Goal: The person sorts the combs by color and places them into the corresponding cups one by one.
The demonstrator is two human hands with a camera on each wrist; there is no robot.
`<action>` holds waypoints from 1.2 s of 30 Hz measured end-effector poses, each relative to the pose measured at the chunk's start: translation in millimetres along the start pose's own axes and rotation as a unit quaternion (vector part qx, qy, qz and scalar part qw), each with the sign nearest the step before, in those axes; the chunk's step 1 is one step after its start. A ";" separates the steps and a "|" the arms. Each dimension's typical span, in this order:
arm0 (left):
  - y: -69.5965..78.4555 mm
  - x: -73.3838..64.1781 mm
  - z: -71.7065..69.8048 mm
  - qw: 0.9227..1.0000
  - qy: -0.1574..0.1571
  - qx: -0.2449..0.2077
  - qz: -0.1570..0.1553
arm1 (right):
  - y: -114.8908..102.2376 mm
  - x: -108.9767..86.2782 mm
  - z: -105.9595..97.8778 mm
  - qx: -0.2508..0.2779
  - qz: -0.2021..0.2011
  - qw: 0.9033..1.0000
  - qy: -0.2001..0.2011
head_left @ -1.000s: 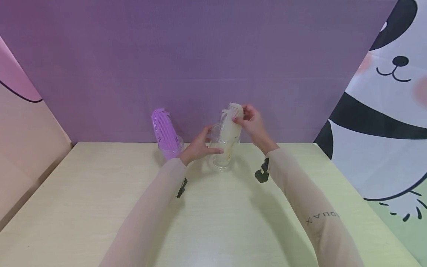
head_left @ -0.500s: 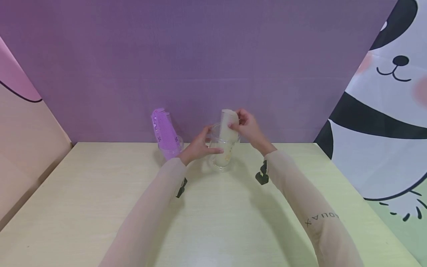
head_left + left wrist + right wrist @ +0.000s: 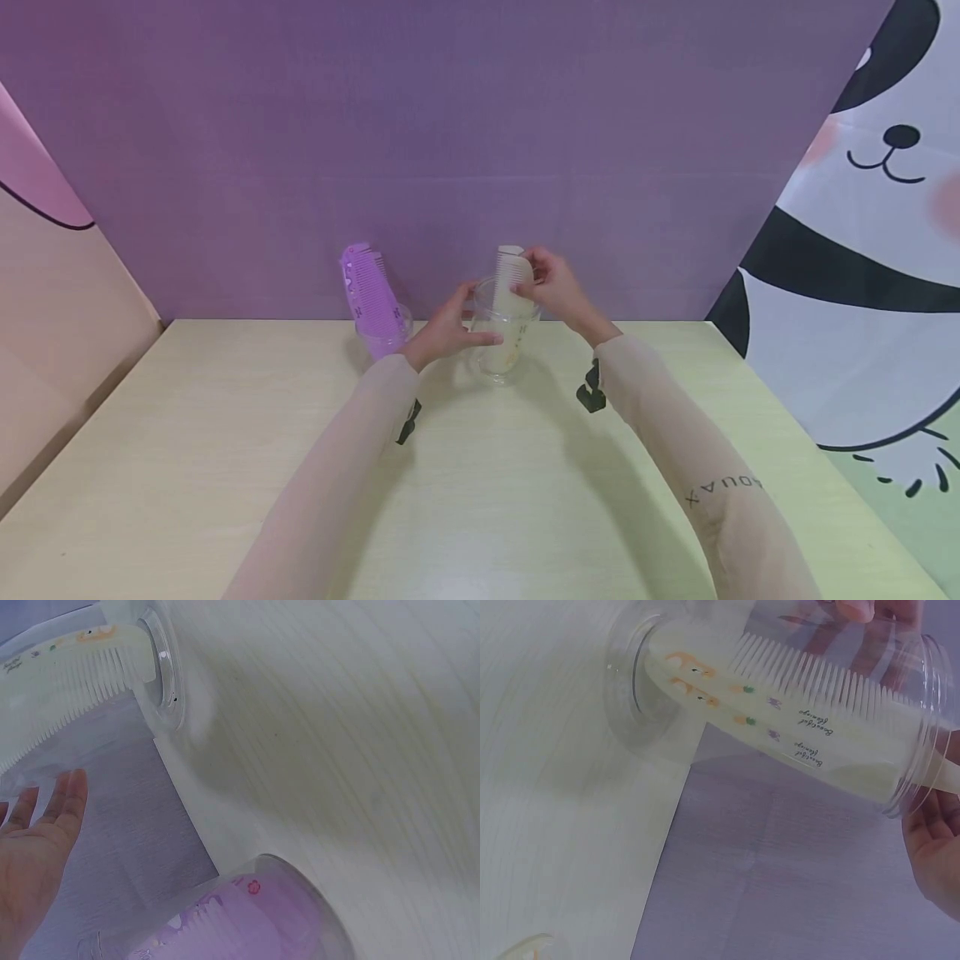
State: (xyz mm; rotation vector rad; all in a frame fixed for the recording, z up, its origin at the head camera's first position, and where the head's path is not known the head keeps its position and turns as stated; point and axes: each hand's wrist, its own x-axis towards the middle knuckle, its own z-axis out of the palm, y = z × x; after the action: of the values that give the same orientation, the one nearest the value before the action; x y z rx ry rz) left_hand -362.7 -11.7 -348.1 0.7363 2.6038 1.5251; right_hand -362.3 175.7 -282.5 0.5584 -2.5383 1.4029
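Observation:
A clear plastic cup stands near the back edge of the table, my left hand gripping its side with thumb in front and fingers behind. Two cream combs stand in it, teeth facing left, their tops above the rim. At the upper right side of one comb, my right hand pinches it between thumb and fingers. In the right wrist view both combs show through the cup wall with orange prints, lower ends by its base. The left wrist view shows left fingers beside the cup.
Left of my left hand, purple combs lean in a second clear cup close to the purple backdrop. The pale wood table stretches toward me. A panda-printed panel borders the right side.
My right hand has moved down and left, lowering the held comb deeper into the cup, alongside the other cream comb. My left hand keeps its grip in place.

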 end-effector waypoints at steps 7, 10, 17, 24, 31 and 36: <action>0.2 -0.6 -0.8 1.000 -0.005 -0.007 0.000 | -0.5 2.3 2.6 0.004 0.008 0.999 0.035; -0.1 -0.6 -0.6 1.000 -0.005 -0.004 0.003 | 1.0 3.9 3.6 0.012 -0.003 0.998 0.060; -1.4 -0.3 -0.7 1.000 -0.003 -0.001 0.003 | 5.6 8.8 3.2 -0.001 -0.033 0.993 0.116; -0.4 0.2 -1.0 1.000 -0.005 0.006 -0.002 | 10.8 13.0 3.1 -0.004 -0.042 0.990 0.136; 0.1 1.1 -0.9 1.000 -0.003 0.002 -0.001 | 12.3 15.9 4.8 0.005 -0.033 0.989 0.141; -1.9 1.3 -0.3 1.000 -0.002 0.003 0.000 | 13.2 15.8 5.9 0.006 -0.021 0.990 0.140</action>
State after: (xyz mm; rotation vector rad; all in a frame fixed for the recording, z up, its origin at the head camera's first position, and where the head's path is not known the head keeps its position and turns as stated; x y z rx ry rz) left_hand -364.6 -12.1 -349.3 0.7390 2.6066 1.5137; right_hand -382.0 173.4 -290.6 0.3838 -2.2853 1.3740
